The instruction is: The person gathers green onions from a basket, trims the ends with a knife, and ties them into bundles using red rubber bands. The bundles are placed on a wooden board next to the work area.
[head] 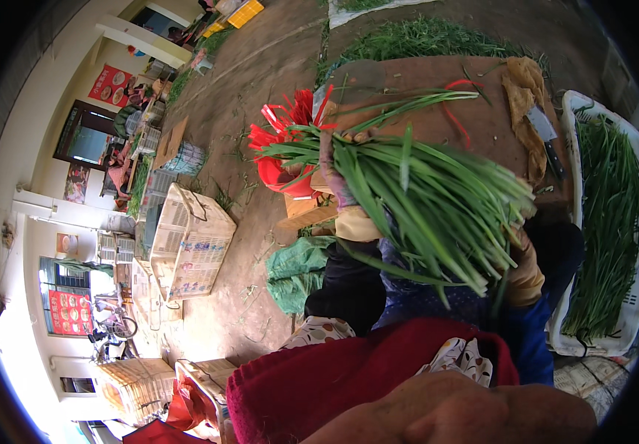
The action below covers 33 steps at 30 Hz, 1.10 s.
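My left hand (337, 166), in a soiled glove with a tan cuff, grips a thick bunch of long green leaves like garlic chives (419, 188) near its leafy end. The pale stem ends fan out to the right, slightly blurred. My right hand (521, 247) is against those stem ends, with a tan cuff at the wrist; the stalks hide much of it. Behind the bunch, a few loose stalks (425, 102) and a red plastic tie (455, 119) lie on a brown work board (403, 77). A cleaver (541, 125) rests at the board's right, partly on a brown cloth (522, 83).
A white plastic crate (569, 119) full of greens stands at right. Red ties (297, 111) and a red container (278, 175) stand left of the board. More greens (425, 39) lie behind it. A green sack (294, 272) and large crates (194, 244) occupy the floor at left.
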Tool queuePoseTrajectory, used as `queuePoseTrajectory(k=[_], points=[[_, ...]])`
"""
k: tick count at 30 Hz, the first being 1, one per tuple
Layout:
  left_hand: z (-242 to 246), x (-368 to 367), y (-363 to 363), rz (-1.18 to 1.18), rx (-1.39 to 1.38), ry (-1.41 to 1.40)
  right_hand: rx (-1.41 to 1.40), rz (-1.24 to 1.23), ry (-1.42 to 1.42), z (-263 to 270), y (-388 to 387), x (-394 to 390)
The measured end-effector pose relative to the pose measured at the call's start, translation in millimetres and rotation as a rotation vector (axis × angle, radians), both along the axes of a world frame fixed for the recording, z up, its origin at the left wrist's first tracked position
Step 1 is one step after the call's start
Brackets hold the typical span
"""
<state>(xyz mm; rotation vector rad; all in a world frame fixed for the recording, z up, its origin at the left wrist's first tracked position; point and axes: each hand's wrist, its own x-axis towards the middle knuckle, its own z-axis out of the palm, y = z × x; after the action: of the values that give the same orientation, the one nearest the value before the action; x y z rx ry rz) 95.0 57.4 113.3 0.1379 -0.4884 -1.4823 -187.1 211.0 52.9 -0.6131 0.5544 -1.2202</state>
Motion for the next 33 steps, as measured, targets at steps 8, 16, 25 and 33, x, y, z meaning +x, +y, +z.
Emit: queuePoseTrajectory(k=[8, 16, 25, 33], points=[[-23.2, 5.9, 21.1, 0.187, 0.512, -0.209, 0.386, -0.006, 0.348, 27.1, 9.9, -22.9], [-108.9, 83.8, 12.2, 0.157, 0.662, -0.234, 0.264, -0.03, 0.413, 35.6, 16.5, -44.4], [-125.4, 115.2, 15.1, 0.119, 0.539, -0.253, -0.236, -0.327, 1.928, 28.5, -8.9, -45.8], [-100.0, 103.4, 22.6, 0.182, 0.683, -0.327, 0.028, -0.019, 0.33, -6.2, -75.0, 35.1]])
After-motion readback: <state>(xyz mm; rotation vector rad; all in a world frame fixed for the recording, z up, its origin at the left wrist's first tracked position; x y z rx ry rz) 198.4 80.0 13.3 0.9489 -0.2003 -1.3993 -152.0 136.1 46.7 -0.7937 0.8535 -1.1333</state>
